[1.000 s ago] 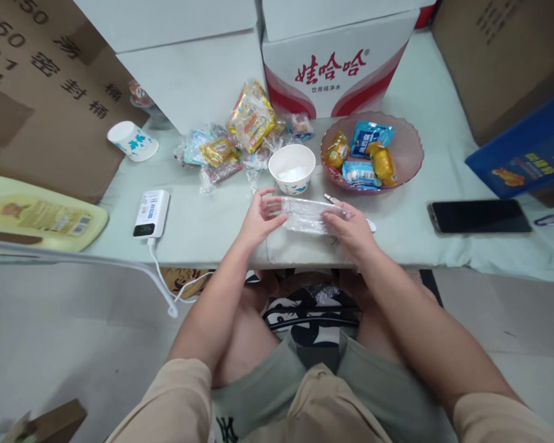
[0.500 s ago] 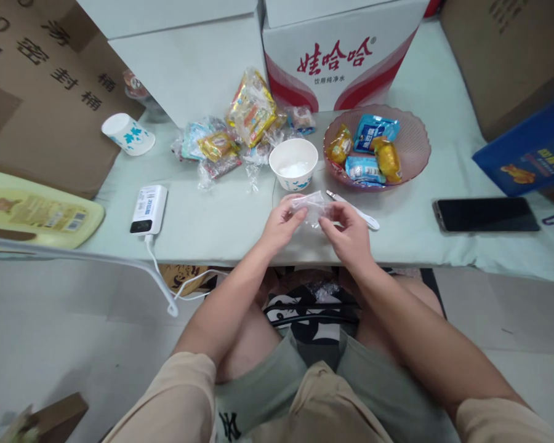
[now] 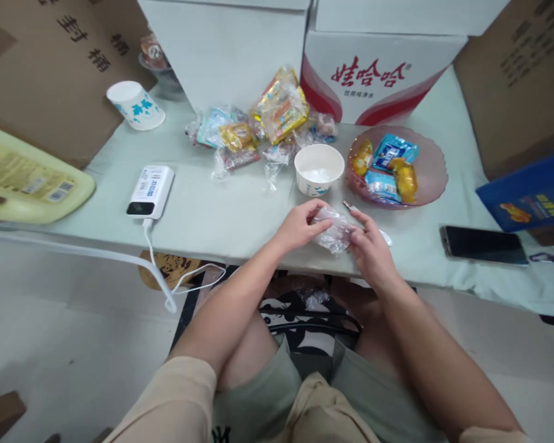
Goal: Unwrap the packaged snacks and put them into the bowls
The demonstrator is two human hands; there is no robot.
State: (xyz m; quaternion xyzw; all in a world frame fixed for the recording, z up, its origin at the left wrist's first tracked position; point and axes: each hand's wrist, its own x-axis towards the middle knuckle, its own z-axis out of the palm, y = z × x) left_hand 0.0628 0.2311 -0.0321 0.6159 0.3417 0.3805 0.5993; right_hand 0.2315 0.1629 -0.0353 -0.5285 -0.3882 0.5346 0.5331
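A crinkled, clear plastic wrapper is stretched between my two hands at the table's front. My left hand pinches its left side between thumb and fingers. On the other side, my right hand grips the wrapper's right edge. Just beyond them stands a white paper bowl with a blue leaf print; something pale lies inside, too unclear to name. A slim tool with a white handle and a metal tip lies behind my right hand, which partly hides it.
Behind the bowl lies a heap of snack wrappers. A pink glass bowl holds several packets. Rightward is a phone; leftward are a power bank with a cable, a paper cup and a yellow bottle. Cartons line the back.
The wrapper, flatter and smaller before, now looks more spread and crinkled. My fingers have shifted on it, and both hands are still holding it. The head view has turned a little.
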